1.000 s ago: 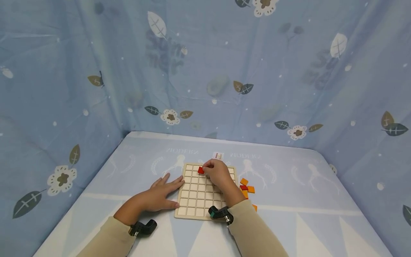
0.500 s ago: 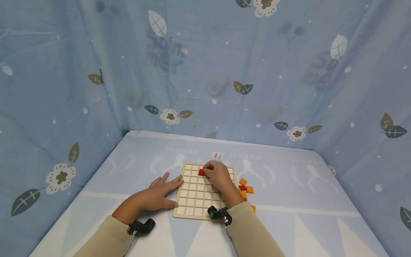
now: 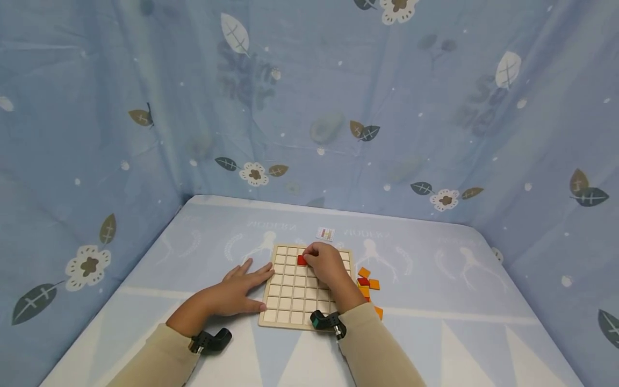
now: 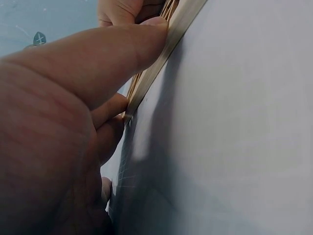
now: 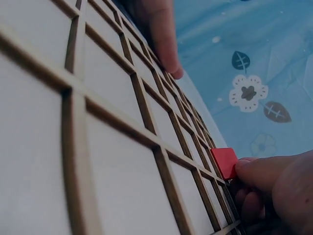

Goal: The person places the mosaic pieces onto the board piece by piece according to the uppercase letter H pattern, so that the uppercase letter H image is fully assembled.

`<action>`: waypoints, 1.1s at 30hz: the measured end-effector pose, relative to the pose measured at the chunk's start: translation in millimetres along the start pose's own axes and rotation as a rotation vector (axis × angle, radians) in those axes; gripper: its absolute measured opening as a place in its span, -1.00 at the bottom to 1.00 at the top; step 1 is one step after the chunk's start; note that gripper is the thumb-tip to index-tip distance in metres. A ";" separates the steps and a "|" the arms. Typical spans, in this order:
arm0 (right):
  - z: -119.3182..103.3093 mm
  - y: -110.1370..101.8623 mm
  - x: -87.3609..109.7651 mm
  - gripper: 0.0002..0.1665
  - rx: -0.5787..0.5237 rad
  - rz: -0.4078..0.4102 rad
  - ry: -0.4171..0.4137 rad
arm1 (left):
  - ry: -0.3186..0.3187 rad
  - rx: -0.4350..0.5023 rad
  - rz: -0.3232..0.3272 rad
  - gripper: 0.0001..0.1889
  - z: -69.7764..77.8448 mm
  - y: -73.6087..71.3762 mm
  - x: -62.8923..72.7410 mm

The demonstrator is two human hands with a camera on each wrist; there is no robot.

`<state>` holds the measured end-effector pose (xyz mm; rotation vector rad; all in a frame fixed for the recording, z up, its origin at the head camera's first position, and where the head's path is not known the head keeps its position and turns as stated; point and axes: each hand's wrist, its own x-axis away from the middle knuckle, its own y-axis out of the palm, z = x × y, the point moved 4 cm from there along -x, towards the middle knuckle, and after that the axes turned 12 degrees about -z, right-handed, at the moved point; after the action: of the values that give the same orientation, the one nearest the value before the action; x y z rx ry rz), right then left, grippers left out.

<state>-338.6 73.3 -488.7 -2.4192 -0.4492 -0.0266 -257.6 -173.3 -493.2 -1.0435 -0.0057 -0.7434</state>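
At lower centre of the frame: right hand (image 3: 329, 264), pinching one red square tile (image 3: 301, 260), tilted at an upper cell of wooden grid board (image 3: 293, 293); left hand (image 3: 238, 291), spread, touching board's left edge; orange tiles (image 3: 374, 284), right.

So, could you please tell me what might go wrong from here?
The small red square tile, pinched by the right hand, seems tilted and could catch on the ridged, pale wooden grid board. The left hand touches one edge only, so the board might slide. The right wrist appears near the loose orange and red square tiles and might nudge them.
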 end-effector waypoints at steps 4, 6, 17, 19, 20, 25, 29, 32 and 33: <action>-0.1 1.2 -1.3 -0.88 0.013 0.006 0.013 | 0.019 0.005 0.000 -0.03 0.5 -0.7 1.9; 0.3 1.4 -1.5 -0.88 0.015 0.007 0.016 | 0.027 0.005 0.001 -0.02 1.2 -0.8 1.6; -0.9 1.5 0.2 -0.87 0.012 0.010 0.023 | 0.017 0.003 0.003 -0.02 0.9 -0.4 0.8; -0.8 1.6 0.0 -0.87 0.009 0.007 0.024 | 0.013 0.003 0.002 -0.01 0.8 -0.8 1.0; -0.7 1.5 -0.3 -0.87 0.007 0.006 0.023 | 0.013 0.004 0.004 -0.02 0.6 -1.0 0.9; 1.0 -1.2 3.2 -0.86 0.007 -0.003 -0.009 | 0.018 0.013 0.003 -0.02 0.4 -0.5 0.1; 1.4 -10.1 15.1 -0.79 0.020 -0.005 -0.049 | 0.030 0.024 -0.001 -0.02 1.9 0.1 -1.1; -0.9 -20.6 27.4 -0.76 0.038 0.005 -0.068 | 0.027 0.033 0.003 -0.03 3.1 -1.7 0.7; -1.4 -24.4 31.5 -0.76 0.053 0.012 -0.068 | 0.021 0.033 0.004 -0.03 3.2 -2.4 1.9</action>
<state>-316.8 99.7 -468.5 -2.3765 -0.4606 0.0726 -256.5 -172.5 -489.0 -1.0039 0.0018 -0.7483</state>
